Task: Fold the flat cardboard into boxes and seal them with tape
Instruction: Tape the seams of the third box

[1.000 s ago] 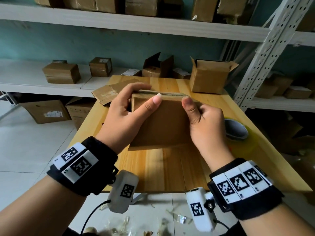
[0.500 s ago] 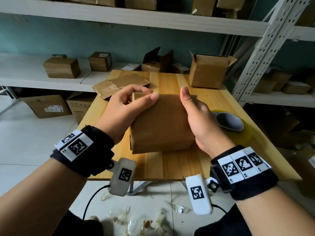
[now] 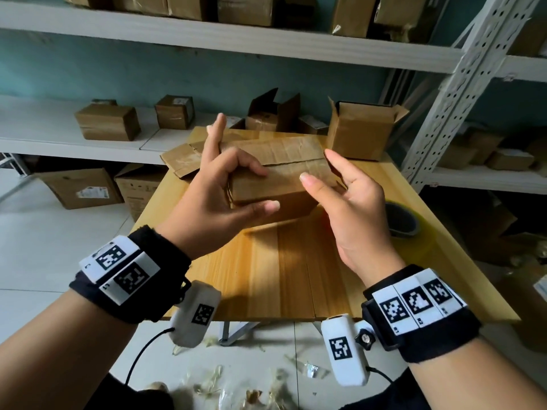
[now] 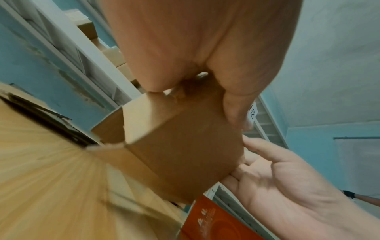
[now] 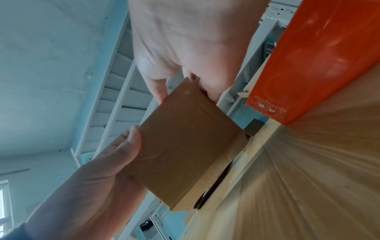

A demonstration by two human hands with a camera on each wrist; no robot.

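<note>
A brown cardboard box (image 3: 281, 176) is held up above the wooden table (image 3: 281, 276), its flap seam facing up and towards me. My left hand (image 3: 262, 189) grips its left end, thumb on the front face, a curled finger on top, index finger sticking up. My right hand (image 3: 318, 167) is spread at the right end, with straight fingers touching the box. The left wrist view shows the box (image 4: 180, 146) under my left palm. In the right wrist view the box (image 5: 185, 146) lies between both hands. A roll of clear tape (image 3: 399, 217) lies on the table to the right.
Flat cardboard (image 3: 180, 161) lies at the table's far left. An open box (image 3: 361, 131) stands at the far right corner. White shelves with several boxes run behind and right of the table. Scraps litter the floor below its near edge.
The box has been lifted off the table and turned, so the flap seam now faces up. My right hand has loosened from a grip to spread fingers. My left index finger has lifted.
</note>
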